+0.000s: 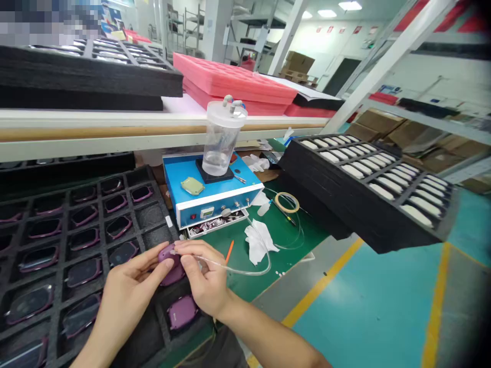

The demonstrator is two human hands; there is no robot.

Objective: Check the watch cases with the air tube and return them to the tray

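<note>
My left hand [132,286] is closed on a purple watch case [166,252], thumb on the near side and fingers behind it. The thumb and fingers of my right hand [207,278] pinch the end of a thin clear tube [253,272] at the case's right edge. Whether the tube's tip touches the case cannot be made out. Just below lies another purple case, and a further purple back piece [182,312] sits in a compartment of the black foam tray [153,236]. Dark-screened purple watch fronts [83,238] fill many compartments to the left.
A blue control box [207,191] carries a clear lidded jar [220,140] and a pale green case [192,186]. Crumpled tissue [259,240] and an orange stick [229,252] lie on the green mat. At right stands a black tray stack [326,197]; a shelf [130,145] crosses above.
</note>
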